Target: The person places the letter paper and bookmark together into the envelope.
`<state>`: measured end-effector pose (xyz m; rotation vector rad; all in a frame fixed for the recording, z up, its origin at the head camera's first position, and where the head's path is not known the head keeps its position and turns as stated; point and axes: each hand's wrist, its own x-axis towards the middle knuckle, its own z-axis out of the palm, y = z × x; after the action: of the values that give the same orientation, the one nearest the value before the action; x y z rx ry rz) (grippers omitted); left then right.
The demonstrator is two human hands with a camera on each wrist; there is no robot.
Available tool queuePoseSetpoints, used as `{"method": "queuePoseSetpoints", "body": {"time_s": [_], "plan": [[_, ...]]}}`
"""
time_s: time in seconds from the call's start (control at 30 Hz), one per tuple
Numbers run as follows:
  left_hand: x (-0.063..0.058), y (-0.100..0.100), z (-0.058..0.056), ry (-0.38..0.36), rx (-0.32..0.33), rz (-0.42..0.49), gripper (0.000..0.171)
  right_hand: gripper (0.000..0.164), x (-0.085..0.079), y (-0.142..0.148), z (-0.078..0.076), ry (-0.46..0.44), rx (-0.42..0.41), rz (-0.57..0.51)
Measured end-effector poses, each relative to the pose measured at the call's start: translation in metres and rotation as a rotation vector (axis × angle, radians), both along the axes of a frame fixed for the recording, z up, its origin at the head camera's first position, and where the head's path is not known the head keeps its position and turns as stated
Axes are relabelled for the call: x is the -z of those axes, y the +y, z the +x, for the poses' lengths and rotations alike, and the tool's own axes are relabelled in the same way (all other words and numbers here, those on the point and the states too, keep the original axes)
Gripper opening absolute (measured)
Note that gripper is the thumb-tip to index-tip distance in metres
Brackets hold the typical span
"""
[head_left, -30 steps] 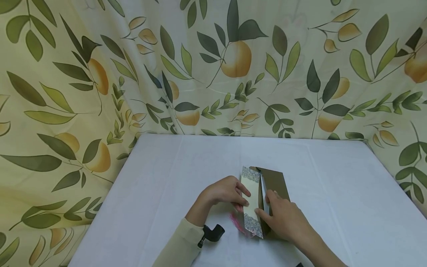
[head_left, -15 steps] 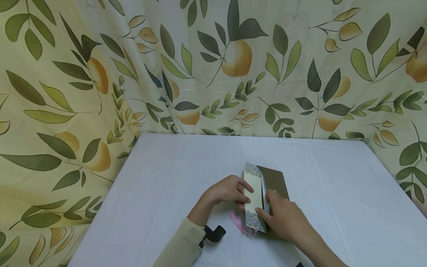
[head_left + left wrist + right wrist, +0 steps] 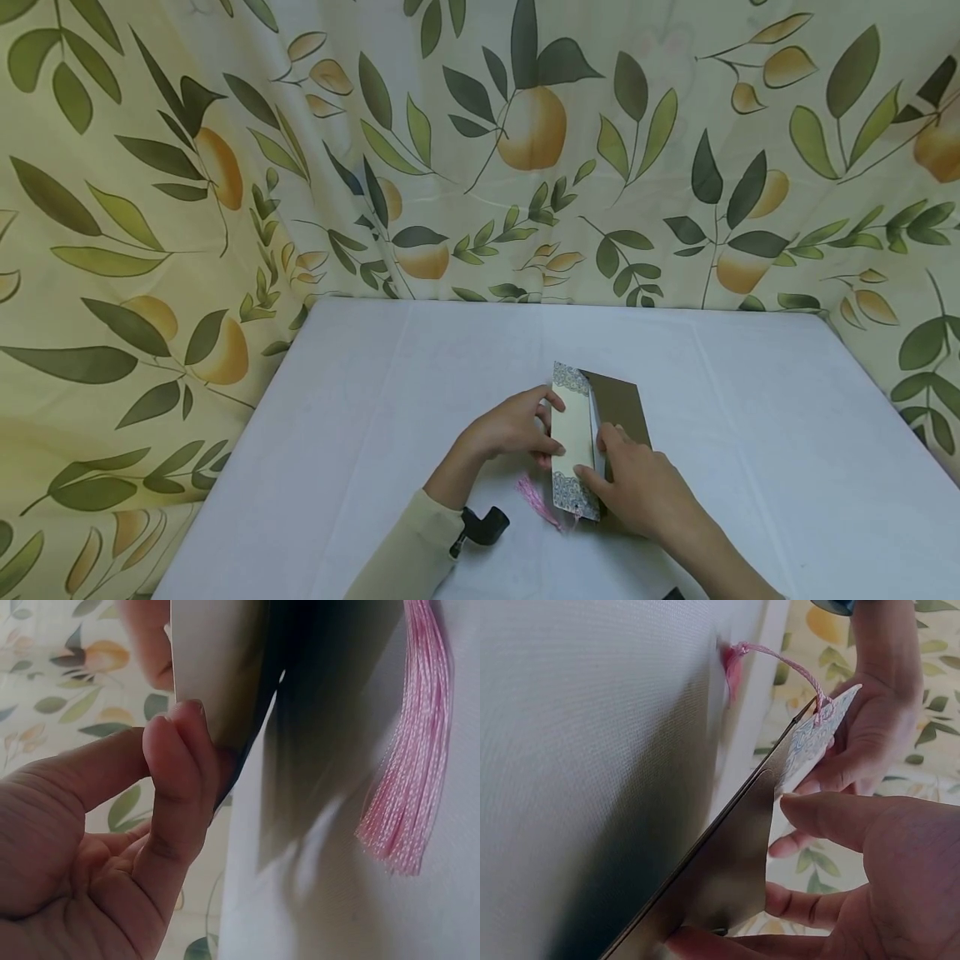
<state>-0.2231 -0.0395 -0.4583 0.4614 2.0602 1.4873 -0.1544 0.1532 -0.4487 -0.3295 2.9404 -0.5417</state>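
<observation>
A cream bookmark (image 3: 572,429) with grey-blue lace print at both ends lies over the left side of a brown envelope (image 3: 618,404). My left hand (image 3: 506,429) pinches the bookmark's left edge between thumb and fingers. From the bookmark's near end a pink cord leads to a tassel (image 3: 409,772), which hangs left of it. My right hand (image 3: 645,492) grips the envelope's open edge, thumb tip right at the bookmark's right edge. In the right wrist view the envelope (image 3: 731,855) stands tilted, its layers parted, with the bookmark's printed end (image 3: 817,742) beyond it.
A white cloth covers the table (image 3: 375,375). Behind and to the left hangs a curtain (image 3: 480,233) printed with leaves and orange fruit. A black wrist device (image 3: 483,527) sits at the left sleeve's cuff.
The bookmark has shifted slightly away and to the right, lying flatter over the envelope's opening. The left index finger has moved up along its edge. The right hand has hardly moved.
</observation>
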Motion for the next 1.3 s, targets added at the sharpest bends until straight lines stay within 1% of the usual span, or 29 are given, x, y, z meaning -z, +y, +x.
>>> {"method": "queuePoseSetpoints", "body": {"time_s": [0.13, 0.23, 0.43, 0.63, 0.8, 0.9, 1.0, 1.17, 1.3], "plan": [[0.000, 0.002, 0.001, 0.008, -0.010, -0.017, 0.053, 0.043, 0.000, 0.001, 0.000, 0.006, -0.006, 0.000], [0.000, 0.004, 0.002, 0.023, -0.017, -0.047, 0.052, 0.044, 0.000, 0.000, 0.001, 0.010, -0.004, -0.003], [0.000, 0.006, 0.003, 0.035, -0.014, -0.065, 0.052, 0.049, -0.001, -0.002, 0.001, 0.002, 0.007, 0.000], [-0.005, 0.004, 0.003, 0.104, -0.022, -0.124, 0.052, 0.049, -0.002, -0.003, 0.000, 0.017, -0.002, 0.001], [-0.008, 0.005, 0.004, 0.106, -0.045, -0.124, 0.051, 0.049, -0.003, -0.004, -0.001, 0.004, 0.000, 0.005], [-0.006, 0.008, 0.004, 0.096, -0.061, -0.124, 0.050, 0.049, -0.003, -0.004, -0.001, 0.000, 0.004, 0.004], [-0.004, 0.010, 0.005, 0.102, -0.068, -0.132, 0.050, 0.049, -0.003, -0.003, -0.001, -0.005, 0.010, -0.002], [0.002, 0.014, 0.005, 0.129, -0.063, -0.163, 0.051, 0.049, -0.002, -0.002, 0.001, -0.009, 0.015, -0.007], [0.002, 0.015, 0.005, 0.133, -0.055, -0.172, 0.051, 0.049, -0.002, -0.002, 0.001, -0.014, 0.018, -0.003]]}}
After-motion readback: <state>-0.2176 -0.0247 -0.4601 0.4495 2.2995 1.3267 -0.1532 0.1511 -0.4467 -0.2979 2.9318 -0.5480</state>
